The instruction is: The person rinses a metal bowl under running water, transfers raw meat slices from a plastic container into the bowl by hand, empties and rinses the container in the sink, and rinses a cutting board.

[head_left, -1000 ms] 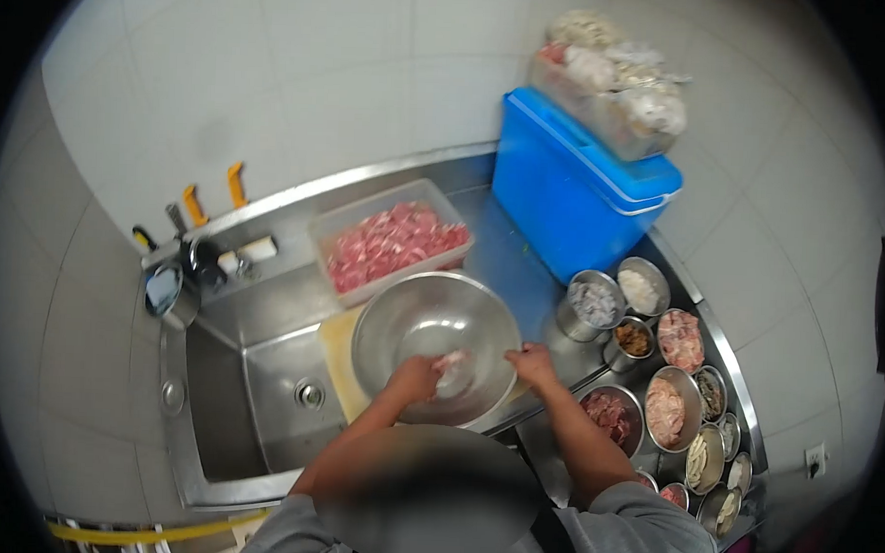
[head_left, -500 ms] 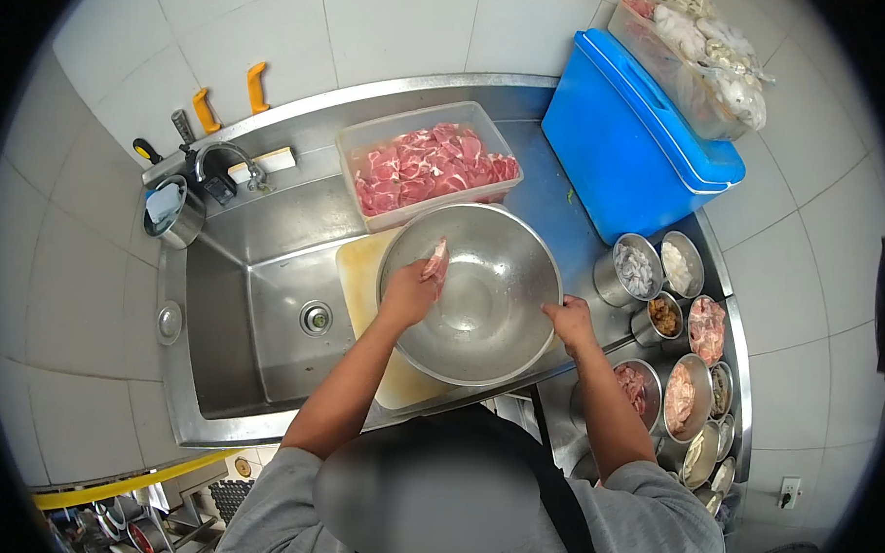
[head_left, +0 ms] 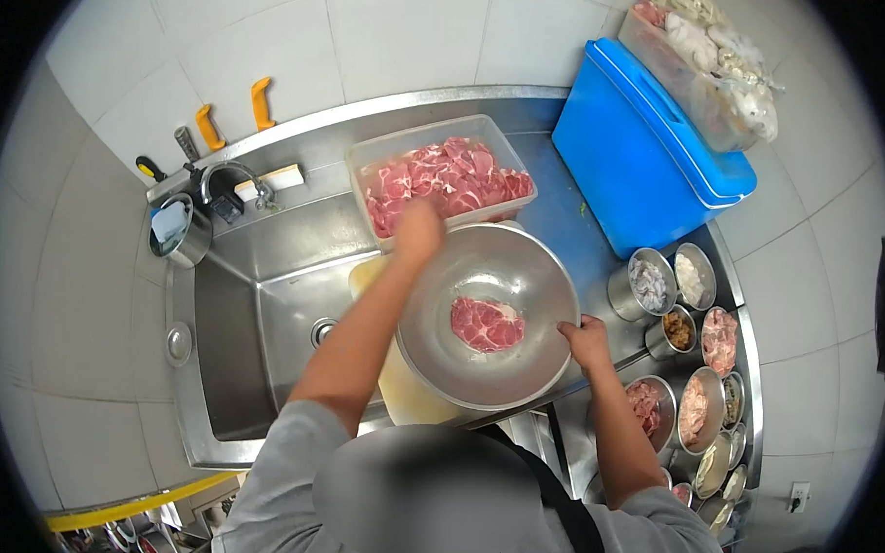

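Pinches the rim of the metal bowl with the right hand, just beside the cutting board partly under the bowl. Reaches the left hand to the near edge of the plastic tub, by the meat pieces; cannot tell, for blur, whether with fingers spread or closed on anything. Has one meat slice lying flat in the bowl, left of the right hand and nearer than the left. Looks barely begun, judging by that single slice against the large heap left beyond the left hand. Has the sink left of the left hand, and the blue cooler beyond the right.
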A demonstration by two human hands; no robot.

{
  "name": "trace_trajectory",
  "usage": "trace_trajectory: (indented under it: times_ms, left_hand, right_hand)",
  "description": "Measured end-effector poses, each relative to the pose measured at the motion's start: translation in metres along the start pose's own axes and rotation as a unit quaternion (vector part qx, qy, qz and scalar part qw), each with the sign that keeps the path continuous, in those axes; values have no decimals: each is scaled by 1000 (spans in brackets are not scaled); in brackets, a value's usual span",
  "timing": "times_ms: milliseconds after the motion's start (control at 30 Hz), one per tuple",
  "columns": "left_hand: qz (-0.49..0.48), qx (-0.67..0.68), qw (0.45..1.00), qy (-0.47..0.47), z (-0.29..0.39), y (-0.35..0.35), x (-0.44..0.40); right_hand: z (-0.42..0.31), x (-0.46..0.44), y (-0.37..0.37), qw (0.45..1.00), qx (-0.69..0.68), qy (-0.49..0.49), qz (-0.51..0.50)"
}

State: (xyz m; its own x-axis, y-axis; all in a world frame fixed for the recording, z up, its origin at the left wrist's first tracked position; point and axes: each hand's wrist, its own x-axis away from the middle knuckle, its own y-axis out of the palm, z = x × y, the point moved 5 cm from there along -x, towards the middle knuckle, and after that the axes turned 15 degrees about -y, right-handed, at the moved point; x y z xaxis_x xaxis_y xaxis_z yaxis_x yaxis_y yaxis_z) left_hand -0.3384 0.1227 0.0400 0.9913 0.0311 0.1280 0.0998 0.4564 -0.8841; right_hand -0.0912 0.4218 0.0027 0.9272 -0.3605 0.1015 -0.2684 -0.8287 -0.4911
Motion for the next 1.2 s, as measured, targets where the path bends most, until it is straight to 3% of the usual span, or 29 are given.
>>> trace_trajectory:
  times_ms: [33, 133, 167, 300, 400, 500, 567, 600, 633, 667, 700, 733, 800, 833, 900, 933, 1000, 1067, 1200]
  left_hand:
    - [-41, -96, 994, -36, -15, 7, -22]
    - [-87, -177, 979, -56, -44, 56, -74]
    - [-50, -168, 980, -93, -42, 54, -71]
    - [-60, -243, 967, -52, -42, 59, -94]
    - [-14, -242, 970, -9, -41, 24, -105]
    - [-20, -186, 981, -44, -54, -11, -133]
    - [-101, -10, 992, -78, -69, -23, -140]
    - [-96, -12, 992, -78, -74, -30, -138]
    - [-195, 254, 939, -128, -83, -28, -130]
    - [-276, 497, 806, -166, -90, -30, -117]
    - [-272, 573, 754, -174, -79, -47, -85]
    - [-265, 571, 757, -173, -89, -47, -77]
    - [-273, 639, 710, -110, -95, -43, -69]
    - [-273, 640, 711, -104, -94, -39, -62]
    - [-259, 739, 616, -81, -90, -34, -39]
    - [-257, 741, 615, -80, -87, -31, -27]
    - [-265, 815, 510, -73, -77, -30, 5]
    - [-292, 816, 498, -21, -58, -37, 49]
    - [-144, 857, 491, -58, -103, -20, 74]
  right_hand:
    - [-1, 1, -1, 1000, 0, 0, 0]
    - [3, 0, 1, 1000, -6, 15, 7]
    - [4, 1, 2, 1000, -14, 3, 11]
    - [16, 2, 1, 999, -3, -19, 27]
    - [20, 3, 0, 1000, 12, 9, 19]
    - [31, 0, 3, 1000, -17, 0, 21]
    - [26, 1, 1, 1000, 0, -15, 22]
    - [20, 1, 0, 999, 23, -28, 20]
    - [14, 1, -4, 999, 20, -31, 19]
    - [-1, 3, -9, 994, 106, -40, -8]
    - [-11, 3, -7, 980, 190, -51, -35]
    - [-14, 2, 0, 981, 184, -56, -36]
    - [-49, 5, -3, 864, 414, -261, 118]
    - [-58, -4, 8, 888, 344, -289, 99]
    - [-100, -28, 44, 933, 191, -303, 17]
    - [-129, -38, 69, 950, 107, -288, -48]
    - [-187, -48, 126, 947, -8, -288, -139]
    - [-203, -68, 204, 905, -289, -232, -208]
    - [-226, -72, 263, 931, -166, -236, -225]
